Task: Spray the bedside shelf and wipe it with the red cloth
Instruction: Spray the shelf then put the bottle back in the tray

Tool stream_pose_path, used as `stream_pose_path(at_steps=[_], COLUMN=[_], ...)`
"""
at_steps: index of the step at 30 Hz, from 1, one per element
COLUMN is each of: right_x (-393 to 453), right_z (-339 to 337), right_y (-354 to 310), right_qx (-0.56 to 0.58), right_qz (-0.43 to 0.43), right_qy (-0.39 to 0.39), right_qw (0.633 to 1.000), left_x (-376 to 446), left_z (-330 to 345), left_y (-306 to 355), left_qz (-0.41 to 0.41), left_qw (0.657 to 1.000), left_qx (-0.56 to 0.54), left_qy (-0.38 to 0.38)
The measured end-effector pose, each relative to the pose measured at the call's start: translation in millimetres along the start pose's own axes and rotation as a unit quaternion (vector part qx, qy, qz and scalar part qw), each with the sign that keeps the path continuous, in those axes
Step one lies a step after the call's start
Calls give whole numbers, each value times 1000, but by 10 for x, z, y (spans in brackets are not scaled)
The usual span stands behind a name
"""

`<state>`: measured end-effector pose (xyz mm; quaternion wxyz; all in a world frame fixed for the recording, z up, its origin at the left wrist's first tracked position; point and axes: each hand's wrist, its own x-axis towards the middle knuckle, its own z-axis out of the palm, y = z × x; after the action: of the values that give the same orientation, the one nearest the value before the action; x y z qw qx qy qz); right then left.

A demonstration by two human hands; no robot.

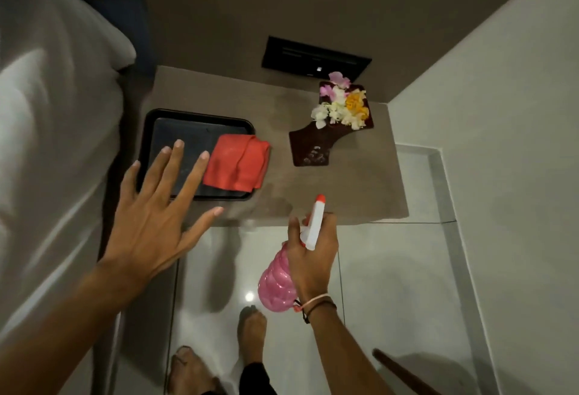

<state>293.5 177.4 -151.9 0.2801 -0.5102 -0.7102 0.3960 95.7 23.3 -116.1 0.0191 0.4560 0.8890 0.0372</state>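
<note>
The bedside shelf [354,187] is a grey-brown slab between the bed and the wall. A folded red cloth [236,166] lies on the right end of a black tray [156,118] on the shelf's left side. My left hand [156,216] hovers open over the tray's front left part, fingers spread, fingertips just left of the cloth. My right hand [313,256] grips a pink spray bottle [279,281] with a white head and red nozzle [320,198], held at the shelf's front edge and pointing over the shelf.
A dark wooden vase with white, pink and yellow flowers [343,106] lies on the shelf's right back part. A black switch panel [316,57] sits on the wall behind. The white bed [53,131] is at left. My bare feet [250,335] stand on glossy floor tiles.
</note>
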Motion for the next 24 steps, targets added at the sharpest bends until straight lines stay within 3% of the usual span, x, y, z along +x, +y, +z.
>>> stream_pose_path(at_steps=[6,16,24], right_x=[-80,-82,427], right_z=[113,807,1744], right_y=[49,-1083,-1706], right_qx=[4,53,22], right_qz=[22,-166,-229], right_qy=[-22,-133,-142], right_qw=[1000,976,963], left_x=[-226,-607,-621], left_z=[-7,-401,-452], left_y=[-161,-886,-1140], left_qz=[-11,-106,-123], left_qw=[1000,993,985], left_qx=[-9,25,26], left_qy=[4,53,117])
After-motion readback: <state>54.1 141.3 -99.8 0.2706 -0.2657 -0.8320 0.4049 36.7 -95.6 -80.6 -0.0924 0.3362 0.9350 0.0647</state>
